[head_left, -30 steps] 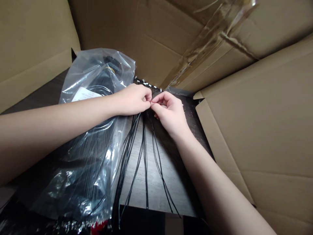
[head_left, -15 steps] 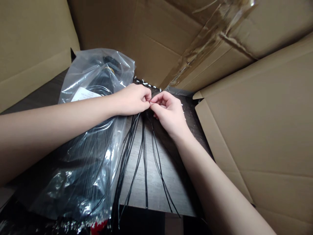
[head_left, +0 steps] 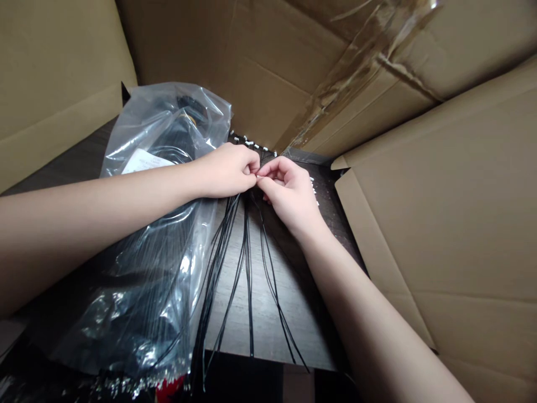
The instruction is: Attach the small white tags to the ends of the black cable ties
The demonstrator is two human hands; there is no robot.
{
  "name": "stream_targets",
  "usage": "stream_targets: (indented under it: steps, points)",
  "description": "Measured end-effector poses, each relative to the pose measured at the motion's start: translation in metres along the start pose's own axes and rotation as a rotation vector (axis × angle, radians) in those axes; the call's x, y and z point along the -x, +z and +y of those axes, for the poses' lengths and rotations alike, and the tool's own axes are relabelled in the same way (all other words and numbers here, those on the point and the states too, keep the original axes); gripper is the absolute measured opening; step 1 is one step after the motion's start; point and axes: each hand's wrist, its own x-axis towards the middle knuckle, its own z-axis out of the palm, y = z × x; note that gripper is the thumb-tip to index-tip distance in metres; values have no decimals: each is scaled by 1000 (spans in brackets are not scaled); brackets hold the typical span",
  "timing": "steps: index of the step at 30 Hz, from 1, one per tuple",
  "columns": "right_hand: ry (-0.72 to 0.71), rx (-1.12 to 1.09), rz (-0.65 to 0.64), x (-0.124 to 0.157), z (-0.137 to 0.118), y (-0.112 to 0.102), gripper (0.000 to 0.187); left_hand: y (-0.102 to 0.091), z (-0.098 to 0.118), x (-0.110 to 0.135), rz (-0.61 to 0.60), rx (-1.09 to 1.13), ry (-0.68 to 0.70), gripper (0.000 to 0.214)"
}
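Pinching together right here, the two hands meet fingertip to fingertip just past the edge of the clear plastic bag (head_left: pixel 168 117)! The left hand (head_left: pixel 224 170) reaches in across the top of the bag, curled narrow, while the right hand (head_left: pixel 289 196) comes up on the far side of that edge, thumb and forefinger pressed close, other fingers loosely bent. Whatever sits between those fingertips is too fine to make out. Dropping away beside the bag, a loose fan of thin black wires (head_left: pixel 247 280) runs from just under the hands down over a dark wood-grain board (head_left: pixel 310 302). Inside the bag, there's a dark mass of more black wire and a white label (head_left: pixel 145 162) pressed against the plastic. Beyond the bag's far corner, a line of small white tips (head_left: pixel 251 144) sits just behind the hands, and cardboard box flaps (head_left: pixel 436 224) rise around it all, with clear packing tape (head_left: pixel 356 73) across the far flap.
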Motion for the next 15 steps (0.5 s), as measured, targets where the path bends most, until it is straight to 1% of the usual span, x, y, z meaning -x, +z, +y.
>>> stream_targets:
  steps: [5, 15]
  points:
    - [16, -2, 6, 0, 0, 1, 7, 0, 2, 1, -3, -16, -10, 26]
    - [37, -8, 14, 0, -1, 1, 9, 1, -2, 0, -8, -4, 15, 24]
